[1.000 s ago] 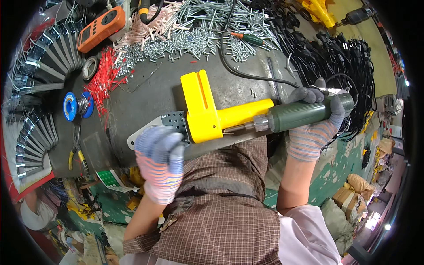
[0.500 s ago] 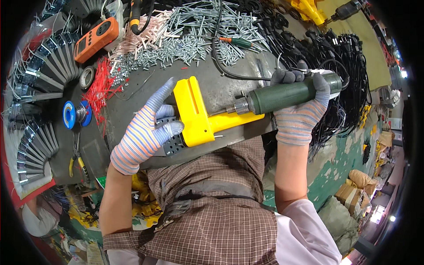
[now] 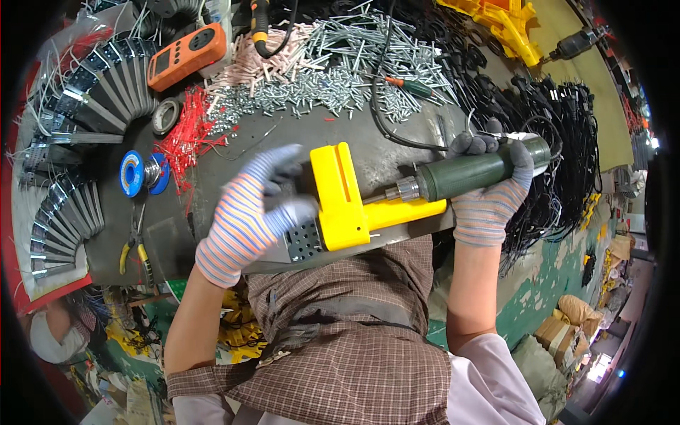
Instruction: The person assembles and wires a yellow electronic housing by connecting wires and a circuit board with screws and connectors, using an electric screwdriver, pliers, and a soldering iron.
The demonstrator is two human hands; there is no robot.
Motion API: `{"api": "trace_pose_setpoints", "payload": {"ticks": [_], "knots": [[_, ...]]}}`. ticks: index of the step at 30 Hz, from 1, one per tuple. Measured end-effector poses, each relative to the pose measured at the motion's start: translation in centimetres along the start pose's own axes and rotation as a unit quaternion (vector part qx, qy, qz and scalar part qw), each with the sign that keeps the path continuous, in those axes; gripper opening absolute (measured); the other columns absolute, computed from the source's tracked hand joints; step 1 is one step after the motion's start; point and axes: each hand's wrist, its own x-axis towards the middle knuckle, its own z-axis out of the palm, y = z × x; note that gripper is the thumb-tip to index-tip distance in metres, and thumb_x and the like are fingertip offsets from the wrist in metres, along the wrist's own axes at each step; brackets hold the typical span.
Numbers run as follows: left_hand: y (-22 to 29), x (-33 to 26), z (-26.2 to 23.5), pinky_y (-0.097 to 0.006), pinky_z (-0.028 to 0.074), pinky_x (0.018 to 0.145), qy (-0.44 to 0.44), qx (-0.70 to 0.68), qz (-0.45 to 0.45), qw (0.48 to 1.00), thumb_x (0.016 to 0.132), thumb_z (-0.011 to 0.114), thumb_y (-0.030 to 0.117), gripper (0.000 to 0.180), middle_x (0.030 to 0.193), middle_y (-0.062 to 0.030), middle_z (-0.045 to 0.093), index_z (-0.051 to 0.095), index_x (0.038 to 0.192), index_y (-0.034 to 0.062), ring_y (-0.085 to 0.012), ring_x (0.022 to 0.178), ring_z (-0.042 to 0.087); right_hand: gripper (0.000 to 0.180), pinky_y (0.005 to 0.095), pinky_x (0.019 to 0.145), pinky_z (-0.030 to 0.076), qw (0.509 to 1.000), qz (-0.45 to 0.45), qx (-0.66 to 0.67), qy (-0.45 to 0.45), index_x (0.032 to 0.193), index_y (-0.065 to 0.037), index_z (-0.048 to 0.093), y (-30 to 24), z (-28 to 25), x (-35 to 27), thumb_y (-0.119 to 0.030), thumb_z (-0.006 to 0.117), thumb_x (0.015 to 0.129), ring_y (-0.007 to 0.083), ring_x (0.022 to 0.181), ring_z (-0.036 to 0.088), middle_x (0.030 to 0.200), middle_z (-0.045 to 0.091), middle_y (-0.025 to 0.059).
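Slotted yellow housing; striped-knit left hand spread beside it; right hand grips cylindrical green driver.

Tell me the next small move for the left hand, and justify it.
Probably close the left hand on the yellow part to steady it. That hand is spread open at the part's left side, with no firm grip visible, while the right hand holds the green power driver with its bit pointing at the part from the right.
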Motion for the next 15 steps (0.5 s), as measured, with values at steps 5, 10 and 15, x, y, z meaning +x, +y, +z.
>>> {"api": "trace_pose_setpoints", "payload": {"ticks": [5,10,15], "knots": [[-0.5,4.1,-5.1,-0.042,0.048,0.074,0.23,0.502,0.157,0.819,0.08,0.066,0.017,0.017,0.09,-0.0105,0.065,0.066,0.096,0.0109,-0.0311,0.083,0.061,0.038,0.0418,0.079,0.054,1.0,-0.006,-0.011,0.004,0.103,0.0,0.059,0.1,0.5,-0.1,-0.022,0.07,0.074,0.0196,0.065,0.057,0.073,0.054,0.0046],[-0.1,6.0,-4.7,-0.042,0.046,0.078,0.16,0.638,0.127,0.743,0.081,0.063,0.025,0.019,0.098,-0.0079,0.065,0.067,0.097,0.0155,-0.0275,0.093,0.06,0.036,0.0411,0.08,0.053,1.0,0.0,-0.003,-0.001,0.102,0.0,0.06,0.0,0.3,0.3,-0.022,0.069,0.075,0.0202,0.065,0.058,0.073,0.055,0.0061],[-1.2,7.8,-4.4,-0.043,0.046,0.079,0.14,0.698,0.133,0.69,0.081,0.062,0.027,0.021,0.1,-0.0061,0.065,0.067,0.098,0.0173,-0.0251,0.097,0.06,0.034,0.0418,0.081,0.052,1.0,0.0,-0.01,-0.009,0.1,0.0,0.06,0.2,0.5,-0.1,-0.021,0.069,0.075,0.0203,0.064,0.058,0.071,0.056,0.0066]]}}
